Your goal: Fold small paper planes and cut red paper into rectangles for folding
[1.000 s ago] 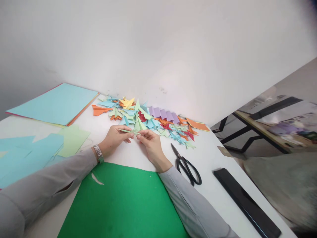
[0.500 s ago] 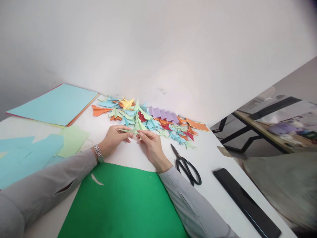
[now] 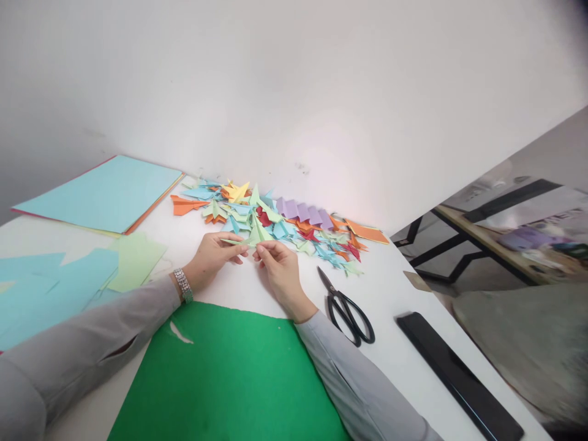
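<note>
My left hand pinches a small light green folded paper, seen edge-on, between thumb and fingers. From the other side my right hand has its thumb and fingers pressed together at the paper's right end. Just beyond my fingertips lies a pile of small folded paper planes in green, blue, orange, red and yellow. A row of purple folded pieces stands at the back of this pile. Below my wrists is a large green sheet, with a torn white scrap on it.
Black-handled scissors lie right of my right wrist, and a long black bar lies near the table's right edge. At the left are a stack of coloured sheets and loose blue paper. A white wall rises behind.
Both hands keep almost the same place. My right thumb and fingertips have shifted slightly at the folded paper's end; the rest of the table looks the same.
</note>
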`<action>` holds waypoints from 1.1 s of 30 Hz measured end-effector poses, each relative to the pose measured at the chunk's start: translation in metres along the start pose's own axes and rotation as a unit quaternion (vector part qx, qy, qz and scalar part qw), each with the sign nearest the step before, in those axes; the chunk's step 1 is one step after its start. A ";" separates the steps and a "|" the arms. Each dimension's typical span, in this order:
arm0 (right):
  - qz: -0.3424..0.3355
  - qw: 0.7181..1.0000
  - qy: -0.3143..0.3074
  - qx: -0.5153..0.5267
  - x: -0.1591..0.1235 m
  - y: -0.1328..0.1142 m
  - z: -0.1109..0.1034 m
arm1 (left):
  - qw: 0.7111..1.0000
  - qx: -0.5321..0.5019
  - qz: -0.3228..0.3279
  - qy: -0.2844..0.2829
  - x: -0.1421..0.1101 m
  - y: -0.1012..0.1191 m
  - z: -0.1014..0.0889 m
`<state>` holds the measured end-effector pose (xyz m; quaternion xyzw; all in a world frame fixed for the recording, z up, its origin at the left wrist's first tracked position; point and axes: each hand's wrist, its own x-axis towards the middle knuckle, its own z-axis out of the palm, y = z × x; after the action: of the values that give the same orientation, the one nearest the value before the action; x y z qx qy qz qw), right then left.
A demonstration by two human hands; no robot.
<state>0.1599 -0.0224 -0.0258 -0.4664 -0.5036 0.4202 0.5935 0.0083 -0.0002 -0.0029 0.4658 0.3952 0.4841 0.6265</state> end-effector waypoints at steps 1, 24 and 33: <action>0.001 1.000 -0.001 -0.004 0.000 0.001 0.000 | 1.000 0.003 0.001 -0.001 0.000 0.000 0.000; -0.028 1.000 0.005 -0.012 -0.003 0.003 0.000 | 0.999 0.039 0.011 0.003 0.000 -0.002 -0.002; -0.046 0.996 -0.017 -0.068 -0.003 0.002 0.000 | 0.998 0.057 0.025 -0.021 0.002 -0.006 -0.004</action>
<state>0.1595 -0.0247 -0.0281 -0.4748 -0.5622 0.3647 0.5705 0.0063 0.0018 -0.0099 0.5207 0.3972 0.4661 0.5948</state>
